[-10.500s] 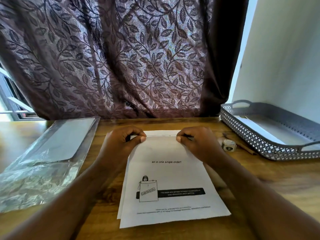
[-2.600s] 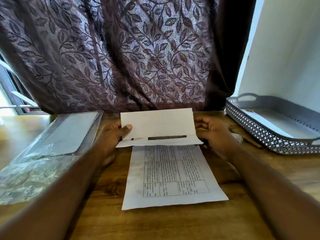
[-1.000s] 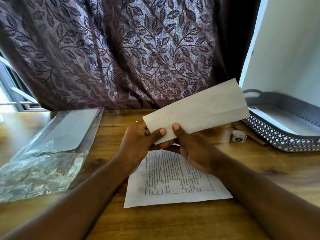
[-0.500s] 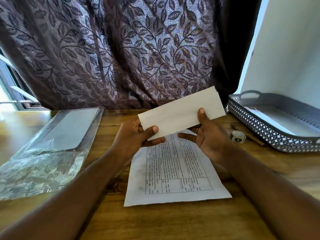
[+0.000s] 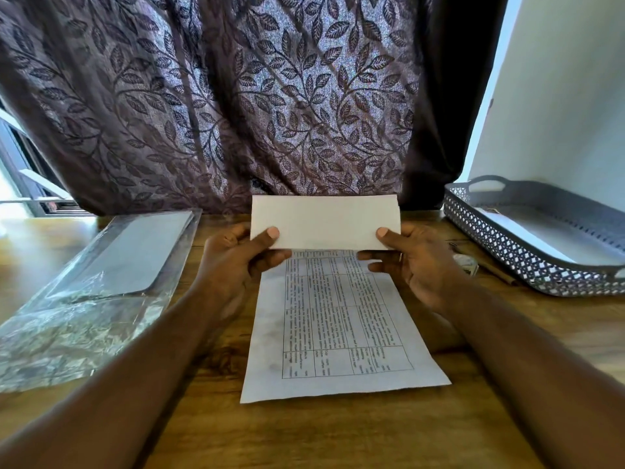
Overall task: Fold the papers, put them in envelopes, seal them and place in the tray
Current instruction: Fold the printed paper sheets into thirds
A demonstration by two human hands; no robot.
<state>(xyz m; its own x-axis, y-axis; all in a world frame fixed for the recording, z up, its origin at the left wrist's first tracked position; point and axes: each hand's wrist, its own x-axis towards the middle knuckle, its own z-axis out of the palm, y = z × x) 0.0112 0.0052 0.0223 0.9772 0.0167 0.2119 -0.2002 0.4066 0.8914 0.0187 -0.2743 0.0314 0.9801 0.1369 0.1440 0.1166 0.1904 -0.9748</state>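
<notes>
Folded white paper strip [image 5: 324, 221] now level above the wooden table [image 5: 338, 434], tilted half a second ago. Left hand [image 5: 236, 262] pinches its left end; right hand [image 5: 416, 262], then only touching, pinches its right end. Printed sheet [image 5: 338, 326] lies flat beneath.

The head camera looks forward and down, close over the wooden table [image 5: 338, 434].

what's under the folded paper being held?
A printed sheet with a grid lies flat on the wooden table. The folded paper, pinched by the left hand and right hand, hides the sheet's far edge.
</notes>
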